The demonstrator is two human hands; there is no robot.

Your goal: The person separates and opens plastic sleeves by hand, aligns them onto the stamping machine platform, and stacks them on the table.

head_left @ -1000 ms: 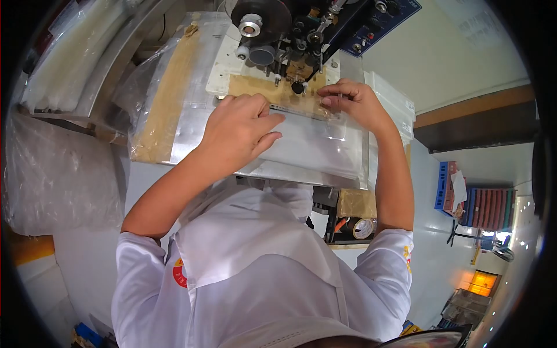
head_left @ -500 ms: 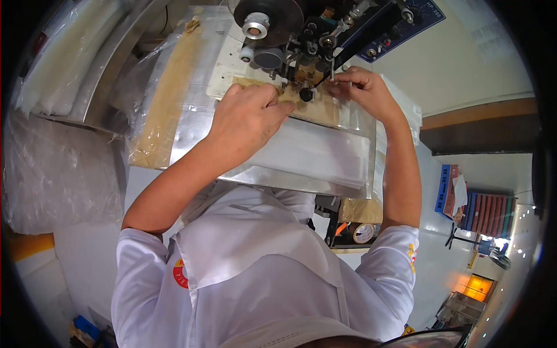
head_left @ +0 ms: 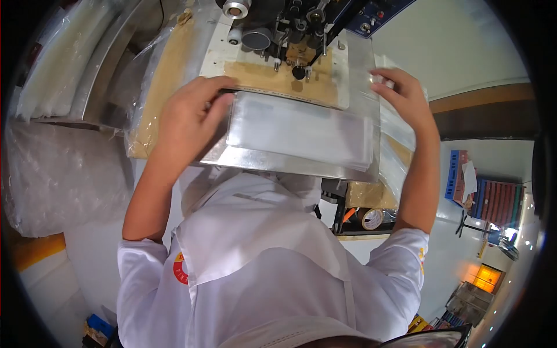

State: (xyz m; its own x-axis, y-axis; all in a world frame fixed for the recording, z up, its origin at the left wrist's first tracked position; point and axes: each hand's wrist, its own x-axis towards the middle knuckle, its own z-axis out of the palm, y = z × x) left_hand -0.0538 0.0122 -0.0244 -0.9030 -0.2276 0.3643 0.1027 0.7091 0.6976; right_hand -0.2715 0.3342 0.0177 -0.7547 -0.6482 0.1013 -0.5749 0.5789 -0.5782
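In the head view my left hand is beside the left edge of a stack of clear plastic bags. Its thumb and fingers are apart, with nothing visible between them. To the right of the machine base, my right hand is raised, its thumb and fingertips drawn close together. A small shiny spot shows at those fingertips, but what they hold, if anything, is blurred. The machine's black and metal head stands over a brown taped plate, between my two hands. The bags lie in front of it on a metal tray.
Brown-wrapped plastic lies left of the machine, near bundled clear bags. A roll of tape sits on a low shelf at my right. Stacked crates stand farther right. A blue control panel is behind the machine.
Both hands have moved outward from the machine's plate, the left one left and down, the right one to the right. The machine sits higher in view as the camera shifted.
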